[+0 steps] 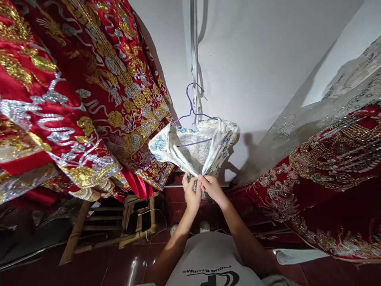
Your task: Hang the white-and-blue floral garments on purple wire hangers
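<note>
A white garment with a blue and yellow floral print (160,143) hangs from a purple hanger (191,113) in front of me. Its neckline gapes, and the hanger's lower bar shows inside. My left hand (192,192) is closed on the front edge at the bottom of the neck opening. Close beside it, my right hand (210,186) pinches the other front edge, with the fingertips of both hands nearly touching. Whether a button or other fastener lies between the fingers is too small to tell. The garment's lower part is mostly hidden behind my hands.
Red garments with gold and silver embroidery (119,87) hang close on the left. A beaded dark red gown (327,174) stands on the right. A metal pole (194,59) runs up the white wall (253,51). A bamboo chair (125,222) sits on the tiled floor at lower left.
</note>
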Demonstrator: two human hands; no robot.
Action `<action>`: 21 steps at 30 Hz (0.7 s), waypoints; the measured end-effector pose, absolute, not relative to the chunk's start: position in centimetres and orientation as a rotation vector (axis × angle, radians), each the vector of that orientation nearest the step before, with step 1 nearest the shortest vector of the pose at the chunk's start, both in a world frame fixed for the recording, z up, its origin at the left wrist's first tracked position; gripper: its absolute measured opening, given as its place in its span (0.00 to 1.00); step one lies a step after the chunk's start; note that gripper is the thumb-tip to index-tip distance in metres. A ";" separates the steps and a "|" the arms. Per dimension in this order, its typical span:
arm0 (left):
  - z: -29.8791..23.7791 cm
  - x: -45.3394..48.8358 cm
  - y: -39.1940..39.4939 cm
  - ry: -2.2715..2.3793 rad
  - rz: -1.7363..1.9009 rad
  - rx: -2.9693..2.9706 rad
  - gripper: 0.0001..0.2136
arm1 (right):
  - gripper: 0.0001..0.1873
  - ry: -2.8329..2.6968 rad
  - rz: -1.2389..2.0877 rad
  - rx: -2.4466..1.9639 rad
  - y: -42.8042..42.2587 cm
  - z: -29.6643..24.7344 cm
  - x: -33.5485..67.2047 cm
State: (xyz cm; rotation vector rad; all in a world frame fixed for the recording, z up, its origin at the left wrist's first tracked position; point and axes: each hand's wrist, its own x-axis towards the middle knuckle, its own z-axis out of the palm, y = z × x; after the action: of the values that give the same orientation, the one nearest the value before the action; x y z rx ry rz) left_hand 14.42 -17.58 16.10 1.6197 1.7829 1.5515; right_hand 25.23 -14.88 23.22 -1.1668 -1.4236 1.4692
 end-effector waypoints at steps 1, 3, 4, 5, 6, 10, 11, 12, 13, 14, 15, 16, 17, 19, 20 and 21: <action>16.4 14.4 -17.5 1.771 1.556 1.620 0.11 | 0.26 -1.413 1.510 -1.134 -14.8 23.6 25.2; 16.7 14.2 -17.4 1.760 1.538 1.616 0.11 | 0.25 -1.380 1.558 -1.100 -14.1 24.8 25.4; 16.7 14.2 -17.3 1.760 1.520 1.608 0.11 | 0.24 -1.360 1.562 -1.095 -13.6 25.6 25.5; 16.6 14.1 -17.3 1.760 1.500 1.596 0.11 | 0.23 -1.341 1.555 -1.091 -12.8 26.5 25.5; 16.5 13.9 -17.3 1.762 1.480 1.580 0.11 | 0.22 -1.326 1.537 -1.083 -11.9 27.6 25.6; 16.3 12.8 -16.8 1.775 1.413 1.505 0.10 | 0.18 -1.314 1.437 -1.027 -7.5 32.7 25.1; 16.4 12.4 -16.6 1.777 1.403 1.487 0.11 | 0.17 -1.294 1.419 -1.013 -6.5 34.0 24.8; 16.5 11.9 -16.2 1.776 1.395 1.471 0.11 | 0.16 -1.273 1.412 -0.987 -5.7 35.1 24.3; 16.6 11.4 -15.8 1.772 1.387 1.461 0.11 | 0.16 -1.250 1.409 -0.961 -4.9 36.2 23.9; 16.7 10.9 -15.4 1.764 1.375 1.455 0.10 | 0.15 -1.228 1.408 -0.935 -4.4 37.1 23.4; 16.8 10.3 -14.9 1.754 1.354 1.453 0.10 | 0.15 -1.209 1.408 -0.913 -4.0 37.8 23.0; 16.7 9.8 -14.4 1.746 1.325 1.451 0.09 | 0.15 -1.191 1.404 -0.904 -3.8 38.4 22.6; 16.6 9.4 -14.0 1.740 1.290 1.442 0.09 | 0.15 -1.175 1.394 -0.904 -3.7 38.9 22.2; 16.2 8.6 -13.5 1.731 1.213 1.401 0.07 | 0.16 -1.162 1.365 -0.917 -3.8 39.4 21.8; 16.0 8.3 -13.4 1.730 1.190 1.374 0.07 | 0.16 -1.170 1.351 -0.921 -3.9 39.5 21.7; 15.9 8.0 -13.3 1.732 1.190 1.347 0.07 | 0.17 -1.190 1.340 -0.921 -4.0 39.5 21.6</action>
State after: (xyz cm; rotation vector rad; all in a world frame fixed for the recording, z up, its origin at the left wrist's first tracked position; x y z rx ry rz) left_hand 8.04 -13.32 15.86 1.3469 1.7321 1.1900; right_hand 21.64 -4.01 39.55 -0.9210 -1.1902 1.3404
